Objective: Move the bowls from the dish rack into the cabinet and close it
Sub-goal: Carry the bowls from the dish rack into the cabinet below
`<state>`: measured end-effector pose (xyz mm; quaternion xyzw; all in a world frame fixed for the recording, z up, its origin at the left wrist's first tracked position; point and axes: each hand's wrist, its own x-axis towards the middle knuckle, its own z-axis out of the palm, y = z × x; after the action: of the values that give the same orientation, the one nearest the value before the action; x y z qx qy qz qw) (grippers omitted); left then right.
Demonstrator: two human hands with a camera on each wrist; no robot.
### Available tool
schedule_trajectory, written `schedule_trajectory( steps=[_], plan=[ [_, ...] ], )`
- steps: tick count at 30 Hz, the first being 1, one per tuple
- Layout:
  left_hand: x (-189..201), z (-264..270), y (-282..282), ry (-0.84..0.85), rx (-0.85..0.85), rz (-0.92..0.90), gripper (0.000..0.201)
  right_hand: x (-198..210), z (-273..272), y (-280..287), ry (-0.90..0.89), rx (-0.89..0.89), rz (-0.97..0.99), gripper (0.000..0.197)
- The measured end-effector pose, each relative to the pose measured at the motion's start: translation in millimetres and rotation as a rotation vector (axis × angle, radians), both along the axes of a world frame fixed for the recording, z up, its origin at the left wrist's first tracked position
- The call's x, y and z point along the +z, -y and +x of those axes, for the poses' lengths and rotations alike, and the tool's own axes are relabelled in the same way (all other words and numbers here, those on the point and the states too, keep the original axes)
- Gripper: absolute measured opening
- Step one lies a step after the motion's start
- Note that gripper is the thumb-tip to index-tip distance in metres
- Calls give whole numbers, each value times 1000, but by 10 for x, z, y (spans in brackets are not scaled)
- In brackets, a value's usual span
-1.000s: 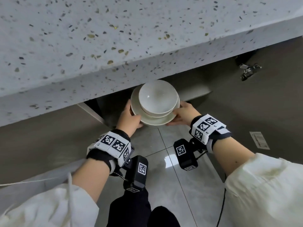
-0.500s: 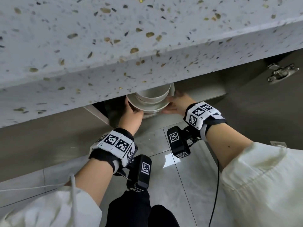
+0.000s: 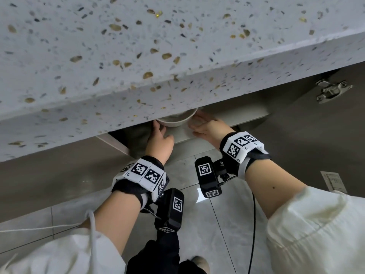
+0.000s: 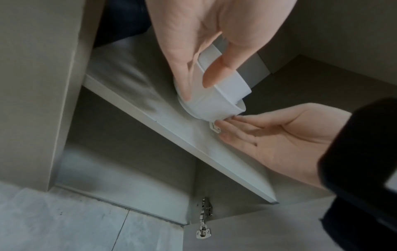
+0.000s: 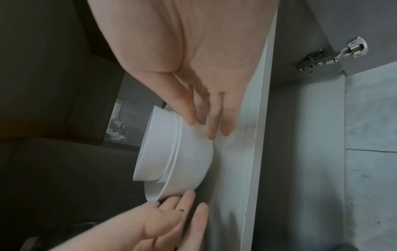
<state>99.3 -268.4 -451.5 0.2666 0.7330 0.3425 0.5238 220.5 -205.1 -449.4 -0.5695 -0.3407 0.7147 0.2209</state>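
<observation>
1. Seating the stacked bowls point(image 4: 217, 100) on the cabinet shelf point(image 4: 206, 149) is the step in hand: a smaller white bowl nests in a wider one, and the wider bowl's base appears to rest on the shelf, set back from its front edge.
2. Your left hand point(image 4: 199, 42) grips the stack, thumb over the upper bowl's wall and fingers down the other side. Ease that clamp only once you feel the base sit flat.
3. Your right hand point(image 4: 268, 134) lies with fingers straight and apart, tips touching the lower bowl's rim. Judgement: use it as a stop and nudge the stack further in, not as a lift.
4. From the head view only a sliver of the bowls shows under the speckled countertop point(image 3: 138, 56), so work by touch and draw both hands straight back to avoid dragging the rim.
5. Surface: the pale shelf looks smooth, so the stack will likely slide easily.
6. Room: cabinet door point(image 3: 316, 139) stands open on the right, hinge point(image 3: 331, 90) visible; glossy tile floor point(image 3: 207, 224) below. Door not yet closed.
</observation>
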Motion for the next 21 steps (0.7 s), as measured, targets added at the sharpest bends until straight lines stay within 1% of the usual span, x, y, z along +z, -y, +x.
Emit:
schedule_trajectory(
  steps=[2, 5, 8, 10, 13, 15, 17, 21],
  plan=[
    [2, 17, -27, -11, -12, 11, 73, 30, 15, -8, 8, 39, 29, 58],
    [84, 28, -15, -28, -20, 25, 72, 132, 124, 13, 75, 139, 0, 51],
    [293, 83, 70, -77, -60, 3, 65, 340, 345, 142, 122, 224, -39, 46],
    [512, 160, 166, -107, -146, -15, 54, 563, 513, 269, 144, 240, -46, 42],
    [1015, 366, 310, -65, -303, -41, 41, 1065, 725, 477, 173, 279, -15, 32],
    [1417, 504, 370, -37, -406, -52, 38, 1478, 830, 601, 190, 312, 13, 26],
    [1883, 621, 395, -34, -501, -32, 36, 1945, 911, 681, 216, 347, 68, 25],
    [2793, 722, 353, -126, -652, 52, 30, 2895, 986, 715, 264, 408, 180, 22]
  ],
)
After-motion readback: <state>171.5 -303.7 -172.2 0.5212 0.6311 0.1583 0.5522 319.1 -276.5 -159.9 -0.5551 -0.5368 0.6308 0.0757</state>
